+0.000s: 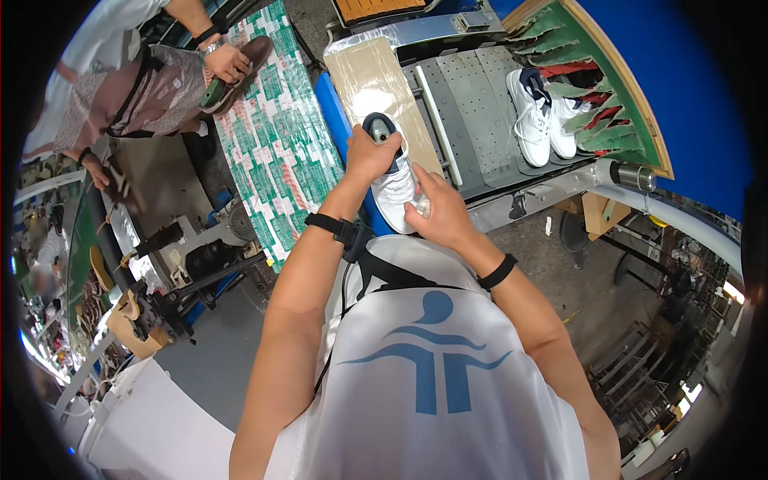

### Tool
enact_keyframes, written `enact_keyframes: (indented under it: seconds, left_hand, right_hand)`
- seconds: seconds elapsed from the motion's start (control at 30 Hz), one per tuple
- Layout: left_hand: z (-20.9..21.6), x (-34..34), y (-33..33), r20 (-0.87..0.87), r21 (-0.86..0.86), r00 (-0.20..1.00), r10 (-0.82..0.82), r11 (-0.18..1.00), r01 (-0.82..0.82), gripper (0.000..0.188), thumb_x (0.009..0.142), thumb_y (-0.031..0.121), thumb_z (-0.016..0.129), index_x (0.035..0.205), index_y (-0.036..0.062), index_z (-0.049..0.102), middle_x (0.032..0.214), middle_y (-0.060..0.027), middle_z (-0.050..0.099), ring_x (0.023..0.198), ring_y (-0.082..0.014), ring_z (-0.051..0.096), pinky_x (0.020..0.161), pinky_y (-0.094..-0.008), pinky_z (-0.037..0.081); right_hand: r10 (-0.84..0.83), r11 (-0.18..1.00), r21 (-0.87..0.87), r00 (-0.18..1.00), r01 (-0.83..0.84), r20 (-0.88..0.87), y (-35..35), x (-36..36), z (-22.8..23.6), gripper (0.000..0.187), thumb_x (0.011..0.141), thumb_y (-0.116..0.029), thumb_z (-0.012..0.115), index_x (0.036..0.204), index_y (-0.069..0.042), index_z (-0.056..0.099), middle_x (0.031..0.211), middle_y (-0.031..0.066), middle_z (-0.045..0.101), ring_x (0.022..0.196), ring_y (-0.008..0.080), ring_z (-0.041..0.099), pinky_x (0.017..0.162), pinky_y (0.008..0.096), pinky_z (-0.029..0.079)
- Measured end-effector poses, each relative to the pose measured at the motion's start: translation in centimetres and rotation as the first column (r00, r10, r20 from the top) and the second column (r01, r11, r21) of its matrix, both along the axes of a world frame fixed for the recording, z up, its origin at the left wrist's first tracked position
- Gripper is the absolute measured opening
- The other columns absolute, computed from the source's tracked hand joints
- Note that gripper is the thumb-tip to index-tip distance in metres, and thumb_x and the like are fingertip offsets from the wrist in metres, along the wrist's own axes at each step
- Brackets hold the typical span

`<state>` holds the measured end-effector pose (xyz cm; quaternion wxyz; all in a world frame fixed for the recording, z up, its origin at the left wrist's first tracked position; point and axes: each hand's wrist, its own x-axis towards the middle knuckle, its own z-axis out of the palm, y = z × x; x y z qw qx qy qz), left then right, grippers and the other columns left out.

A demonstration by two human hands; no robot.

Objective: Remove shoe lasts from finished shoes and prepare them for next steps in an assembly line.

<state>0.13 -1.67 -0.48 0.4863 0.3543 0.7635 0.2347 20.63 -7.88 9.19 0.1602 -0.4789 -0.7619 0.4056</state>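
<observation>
A white sneaker [394, 192] with a dark collar is in front of me, its toe toward my body. A grey-green form shows in its opening. My left hand [372, 154] is closed around the sneaker near the collar, its thumb across the opening. My right hand [442, 210] is at the sneaker's right side, fingers curled close to the forefoot. Something small and pale shows between its thumb and fingers, too little visible to name. Beneath the sneaker's heel end lies a tan board [364, 76] with a shiny surface.
To the right, a pair of white sneakers [531, 120] stands on a dark conveyor [472, 104] by an opening hung with ragged green strips [616, 132]. At left is a green-and-white taped table [268, 120]. Beyond it, a co-worker's hand [229, 62] holds a brown shoe [254, 58].
</observation>
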Motion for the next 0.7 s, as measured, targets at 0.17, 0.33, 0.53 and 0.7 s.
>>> enact_keyframes:
  seconds: [0.17,0.33,0.53,0.7]
  left_hand:
    - [1.1,0.0,0.3,-0.055,-0.002,0.997,-0.052,0.999,0.052,0.102,0.084,0.052,0.079,0.149,-0.0179,0.045,0.149,-0.0416,0.052,0.138,-0.0503,0.058,0.116,-0.0458,0.050]
    - [-0.5,-0.4,0.1,-0.070,0.023,0.997,-0.027,0.999,0.029,0.099,0.084,0.051,0.078,0.145,-0.0203,0.047,0.148,-0.0419,0.053,0.134,-0.0506,0.061,0.114,-0.0465,0.051]
    - [1.4,-0.2,0.7,-0.075,0.060,0.996,-0.044,0.997,0.049,0.093,0.084,0.047,0.080,0.139,-0.0216,0.050,0.141,-0.0423,0.058,0.128,-0.0518,0.065,0.109,-0.0480,0.054]
    - [0.4,-0.3,-0.3,-0.095,0.071,0.995,-0.020,0.997,0.027,0.089,0.084,0.044,0.079,0.136,-0.0218,0.051,0.137,-0.0413,0.060,0.124,-0.0523,0.066,0.107,-0.0500,0.055]
  right_hand:
    - [0.210,0.968,0.093,0.958,-0.231,0.197,-0.8,1.2,3.7,0.079,0.085,-0.030,0.078,0.147,0.014,0.056,0.104,0.0253,0.070,0.095,0.0402,0.071,0.088,0.0480,0.058]
    - [0.211,0.946,0.180,0.932,-0.270,0.294,0.4,0.6,1.7,0.071,0.085,-0.036,0.077,0.129,0.018,0.064,0.093,0.0278,0.071,0.085,0.0418,0.074,0.082,0.0516,0.060]
    - [-0.054,0.996,0.085,0.859,0.012,0.509,5.6,5.6,-3.7,0.057,0.087,-0.035,0.074,0.114,0.014,0.066,0.103,0.0319,0.073,0.096,0.0450,0.076,0.083,0.0514,0.062]
    - [0.015,0.999,-0.037,0.986,-0.009,0.167,1.9,3.7,1.6,0.064,0.092,-0.036,0.071,0.134,0.012,0.064,0.108,0.0272,0.074,0.105,0.0444,0.073,0.091,0.0505,0.059]
